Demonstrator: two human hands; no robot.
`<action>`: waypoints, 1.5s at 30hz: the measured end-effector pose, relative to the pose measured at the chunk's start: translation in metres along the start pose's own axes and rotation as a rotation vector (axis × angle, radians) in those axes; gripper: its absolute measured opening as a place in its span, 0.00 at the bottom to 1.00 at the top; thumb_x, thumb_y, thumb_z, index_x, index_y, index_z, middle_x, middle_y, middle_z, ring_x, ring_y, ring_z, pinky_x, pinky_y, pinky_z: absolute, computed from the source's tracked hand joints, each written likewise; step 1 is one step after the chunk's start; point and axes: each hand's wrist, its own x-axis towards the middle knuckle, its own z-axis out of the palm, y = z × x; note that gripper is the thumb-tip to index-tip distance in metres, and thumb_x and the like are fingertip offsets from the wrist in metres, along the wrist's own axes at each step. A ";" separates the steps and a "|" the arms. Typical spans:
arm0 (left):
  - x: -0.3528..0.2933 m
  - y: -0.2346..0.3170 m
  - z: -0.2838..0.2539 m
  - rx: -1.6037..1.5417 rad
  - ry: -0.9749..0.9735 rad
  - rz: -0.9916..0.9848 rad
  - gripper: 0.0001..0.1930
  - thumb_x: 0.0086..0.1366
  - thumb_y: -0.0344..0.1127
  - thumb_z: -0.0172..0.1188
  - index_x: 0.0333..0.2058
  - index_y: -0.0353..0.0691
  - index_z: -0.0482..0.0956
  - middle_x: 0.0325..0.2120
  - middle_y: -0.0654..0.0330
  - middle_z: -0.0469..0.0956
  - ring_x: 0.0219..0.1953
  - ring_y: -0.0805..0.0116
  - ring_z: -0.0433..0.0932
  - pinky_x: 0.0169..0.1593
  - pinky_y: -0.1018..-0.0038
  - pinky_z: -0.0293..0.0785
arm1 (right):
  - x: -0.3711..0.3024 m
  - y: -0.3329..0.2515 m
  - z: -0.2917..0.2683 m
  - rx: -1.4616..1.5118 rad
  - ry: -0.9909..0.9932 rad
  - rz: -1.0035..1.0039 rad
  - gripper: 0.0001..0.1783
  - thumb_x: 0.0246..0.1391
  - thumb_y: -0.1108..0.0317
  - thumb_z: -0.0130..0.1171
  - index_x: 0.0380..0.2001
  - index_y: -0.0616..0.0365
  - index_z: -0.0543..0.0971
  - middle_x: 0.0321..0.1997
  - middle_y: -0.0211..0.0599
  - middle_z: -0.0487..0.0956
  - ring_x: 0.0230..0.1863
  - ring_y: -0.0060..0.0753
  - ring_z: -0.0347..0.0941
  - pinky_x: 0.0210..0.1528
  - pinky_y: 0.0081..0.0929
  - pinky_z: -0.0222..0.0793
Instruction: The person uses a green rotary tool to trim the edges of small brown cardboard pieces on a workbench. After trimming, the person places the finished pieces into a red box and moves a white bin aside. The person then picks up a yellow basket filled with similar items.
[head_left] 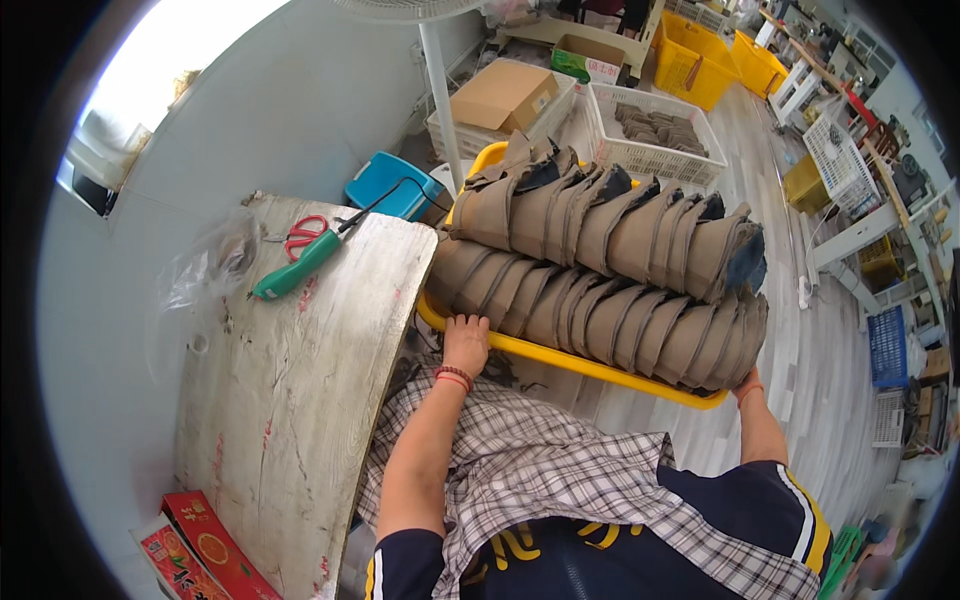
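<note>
In front of me is a yellow crate (600, 372) with two long rows of nested brown curved pieces with dark edges, a far row (590, 215) and a near row (600, 318). They rise above its rim. My left hand (466, 343) is closed over the crate's near rim at the left, fingertips by the near row. At the right end of that row, my right hand (748, 384) is against the last pieces and the crate's corner; its fingers are mostly hidden.
A worn board table (290, 400) stands at left, bearing a green-handled tool (298, 265), red-handled scissors (306, 236) and clear plastic. Beyond the crate are a white fan pole (438, 100), a white basket (655, 160) of brown pieces, a cardboard box (503, 95) and yellow bins (692, 62).
</note>
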 end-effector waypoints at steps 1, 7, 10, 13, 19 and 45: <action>-0.001 0.001 0.001 -0.034 -0.018 -0.028 0.13 0.55 0.39 0.62 0.36 0.40 0.72 0.35 0.54 0.75 0.42 0.53 0.71 0.49 0.59 0.64 | -0.007 0.001 -0.012 -0.009 -0.038 0.020 0.27 0.60 0.44 0.44 0.54 0.48 0.70 0.51 0.36 0.76 0.51 0.39 0.71 0.54 0.39 0.65; -0.035 0.000 -0.023 -0.319 -0.161 -0.080 0.22 0.55 0.39 0.62 0.46 0.37 0.72 0.45 0.50 0.73 0.55 0.50 0.67 0.55 0.57 0.64 | -0.043 0.008 0.018 -0.460 0.419 -0.180 0.24 0.60 0.47 0.43 0.51 0.48 0.72 0.51 0.34 0.76 0.52 0.37 0.70 0.53 0.37 0.64; -0.065 0.000 -0.061 -0.592 0.035 0.092 0.22 0.55 0.38 0.63 0.48 0.37 0.73 0.50 0.50 0.72 0.56 0.51 0.66 0.58 0.58 0.62 | -0.015 -0.066 -0.065 -0.252 0.203 -0.959 0.30 0.60 0.46 0.47 0.52 0.61 0.72 0.47 0.41 0.78 0.48 0.42 0.72 0.51 0.36 0.66; -0.137 0.009 -0.130 -0.604 0.185 -0.110 0.14 0.55 0.32 0.62 0.41 0.35 0.76 0.46 0.51 0.75 0.51 0.51 0.71 0.57 0.60 0.64 | -0.073 -0.050 0.088 -0.943 0.486 -0.964 0.29 0.61 0.51 0.46 0.52 0.67 0.71 0.48 0.51 0.76 0.52 0.47 0.71 0.56 0.35 0.63; -0.255 0.009 -0.108 -0.489 0.481 -0.442 0.05 0.60 0.27 0.54 0.34 0.32 0.75 0.37 0.50 0.76 0.43 0.51 0.73 0.52 0.61 0.67 | -0.133 -0.022 0.215 -1.632 0.436 -1.357 0.34 0.56 0.43 0.50 0.54 0.63 0.71 0.55 0.50 0.73 0.56 0.47 0.68 0.60 0.36 0.59; -0.275 0.025 -0.085 -0.517 0.552 -0.661 0.13 0.60 0.33 0.53 0.42 0.34 0.75 0.46 0.47 0.73 0.48 0.51 0.72 0.53 0.63 0.67 | -0.099 0.066 0.151 -0.980 0.723 -0.940 0.31 0.61 0.49 0.47 0.53 0.68 0.65 0.55 0.62 0.69 0.57 0.61 0.64 0.57 0.41 0.60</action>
